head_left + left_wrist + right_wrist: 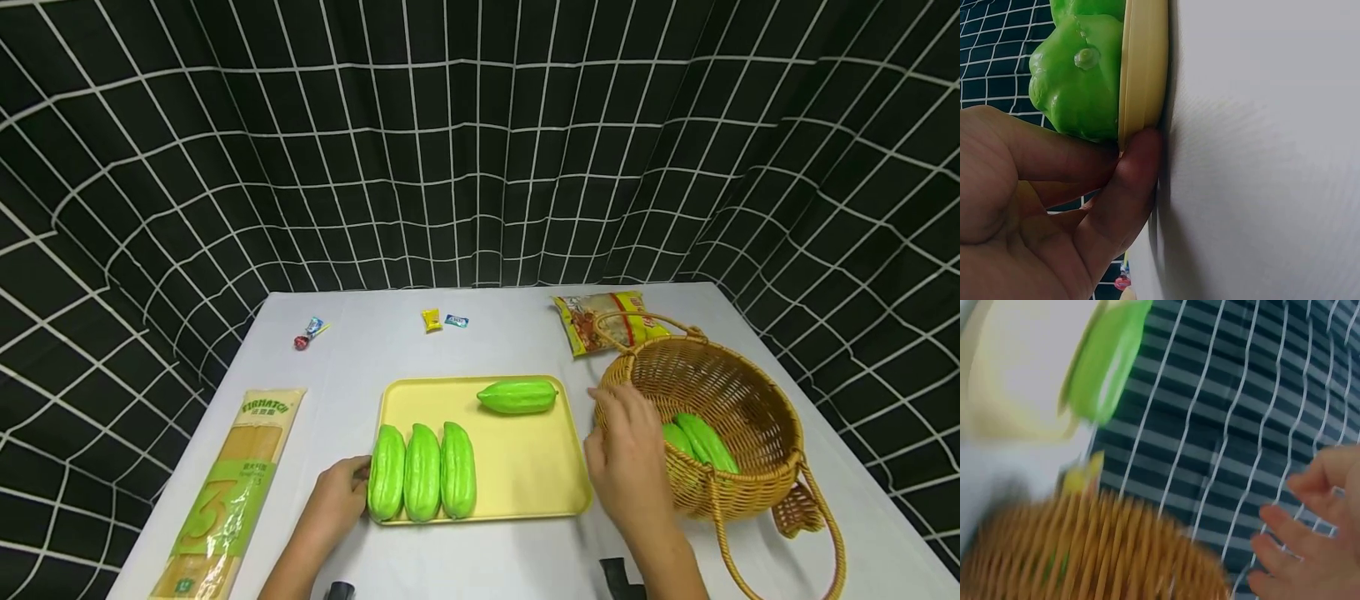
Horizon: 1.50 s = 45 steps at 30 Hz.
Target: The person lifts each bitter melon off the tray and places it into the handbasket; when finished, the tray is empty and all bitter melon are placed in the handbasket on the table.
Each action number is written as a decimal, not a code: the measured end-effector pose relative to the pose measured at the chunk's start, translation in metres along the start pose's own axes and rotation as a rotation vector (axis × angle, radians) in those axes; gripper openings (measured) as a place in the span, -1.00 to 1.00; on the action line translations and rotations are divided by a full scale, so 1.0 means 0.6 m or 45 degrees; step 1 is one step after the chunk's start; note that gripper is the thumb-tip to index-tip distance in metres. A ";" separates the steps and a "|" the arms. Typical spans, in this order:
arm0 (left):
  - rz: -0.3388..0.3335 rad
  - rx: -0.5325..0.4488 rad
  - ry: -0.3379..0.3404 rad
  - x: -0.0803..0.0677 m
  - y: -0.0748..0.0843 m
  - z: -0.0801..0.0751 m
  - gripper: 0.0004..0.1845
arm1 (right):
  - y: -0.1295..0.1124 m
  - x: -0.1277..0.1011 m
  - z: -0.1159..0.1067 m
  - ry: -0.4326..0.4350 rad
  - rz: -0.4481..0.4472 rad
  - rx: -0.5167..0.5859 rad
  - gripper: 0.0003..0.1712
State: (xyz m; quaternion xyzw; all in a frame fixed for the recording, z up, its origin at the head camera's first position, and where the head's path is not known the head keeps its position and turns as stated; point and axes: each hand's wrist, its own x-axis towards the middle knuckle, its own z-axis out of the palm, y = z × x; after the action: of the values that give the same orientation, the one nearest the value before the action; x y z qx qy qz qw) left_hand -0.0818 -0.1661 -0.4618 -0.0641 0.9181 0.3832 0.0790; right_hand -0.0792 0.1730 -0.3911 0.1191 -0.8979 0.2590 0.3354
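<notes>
A yellow tray (525, 467) lies on the white table. Three green gourds stand side by side at its near left (422, 472), and a fourth gourd (518, 397) lies across its far side. My left hand (339, 495) rests at the tray's left edge, fingers touching the rim (1142, 75) next to the leftmost gourd (1075, 75). My right hand (628, 462) hovers with relaxed fingers between the tray and a wicker basket (757, 392), holding nothing. Two more gourds (705, 442) lie inside the basket. The right wrist view is blurred, showing basket weave (1097, 550) and my fingers (1310, 544).
A long pasta packet (228, 492) lies at the left. A snack bag (600, 321) sits behind the basket. Small wrapped sweets (442, 320) and a lollipop (306, 335) lie near the far edge. A black grid curtain hangs behind the table.
</notes>
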 end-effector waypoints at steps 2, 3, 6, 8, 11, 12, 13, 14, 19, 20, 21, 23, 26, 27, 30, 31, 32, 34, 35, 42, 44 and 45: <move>-0.003 -0.006 0.002 0.001 0.001 0.001 -0.59 | -0.020 -0.004 0.015 -0.107 -0.067 0.044 -0.51; -0.004 -0.010 0.003 0.001 0.002 0.001 -0.59 | -0.031 -0.006 0.023 -0.175 -0.096 0.062 -0.50; 0.005 -0.015 0.007 0.003 0.003 0.002 -0.59 | -0.065 -0.015 0.046 -0.380 -0.170 0.081 -0.47; 0.006 -0.019 0.008 0.004 0.004 0.003 -0.59 | -0.085 -0.021 0.062 -0.497 -0.213 0.079 -0.47; 0.000 -0.021 0.012 0.005 0.003 0.003 -0.59 | -0.110 -0.031 0.085 -0.634 -0.284 0.061 -0.48; 0.000 -0.022 0.012 0.005 0.003 0.004 -0.59 | -0.116 -0.034 0.093 -0.671 -0.308 0.056 -0.49; -0.001 -0.023 0.012 0.005 0.003 0.004 -0.59 | -0.121 -0.037 0.100 -0.706 -0.335 0.045 -0.49; -0.002 -0.024 0.013 0.005 0.004 0.004 -0.59 | -0.125 -0.040 0.106 -0.738 -0.360 0.038 -0.50; -0.012 -0.023 0.000 0.005 0.005 0.005 -0.58 | -0.132 -0.052 0.126 -0.827 -0.439 0.032 -0.57; -0.014 -0.020 -0.003 0.005 0.005 0.005 -0.58 | -0.131 -0.054 0.128 -0.837 -0.444 0.035 -0.59; -0.015 -0.015 -0.004 0.005 0.005 0.005 -0.59 | -0.130 -0.055 0.130 -0.847 -0.450 0.031 -0.60; -0.010 0.004 -0.003 0.004 0.005 0.003 -0.59 | -0.127 -0.057 0.133 -0.860 -0.449 0.006 -0.63; 0.003 0.022 0.003 0.004 0.006 0.000 -0.59 | -0.123 -0.056 0.134 -0.868 -0.418 -0.018 -0.64; 0.006 0.026 0.005 0.003 0.006 -0.001 -0.59 | -0.122 -0.056 0.134 -0.868 -0.405 -0.028 -0.64; 0.009 0.020 0.002 0.003 0.006 -0.001 -0.59 | -0.119 -0.052 0.132 -0.873 -0.354 -0.017 -0.62; 0.005 0.021 0.004 0.003 0.006 -0.001 -0.59 | -0.119 -0.051 0.131 -0.877 -0.339 -0.013 -0.62; 0.008 0.019 0.003 0.003 0.006 -0.001 -0.59 | -0.119 -0.051 0.129 -0.883 -0.323 -0.011 -0.61; 0.015 0.020 0.000 0.003 0.006 -0.002 -0.60 | -0.117 -0.051 0.128 -0.893 -0.299 -0.009 -0.57; 0.017 0.021 -0.001 0.003 0.006 -0.002 -0.59 | -0.116 -0.051 0.127 -0.895 -0.287 -0.012 -0.56; 0.004 0.013 -0.008 0.001 0.006 -0.003 -0.59 | -0.106 -0.054 0.126 -0.918 -0.213 -0.029 -0.41; -0.002 0.011 -0.009 0.000 0.005 -0.003 -0.59 | -0.103 -0.053 0.126 -0.905 -0.219 -0.025 -0.43; -0.001 0.016 -0.010 0.000 0.005 -0.003 -0.59 | -0.102 -0.052 0.125 -0.896 -0.225 -0.021 -0.45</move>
State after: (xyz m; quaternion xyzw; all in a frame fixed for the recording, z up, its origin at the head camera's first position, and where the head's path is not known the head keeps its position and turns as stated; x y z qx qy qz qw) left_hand -0.0823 -0.1654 -0.4587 -0.0623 0.9202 0.3775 0.0830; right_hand -0.0727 0.0820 -0.4366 0.2755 -0.9466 0.1650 0.0280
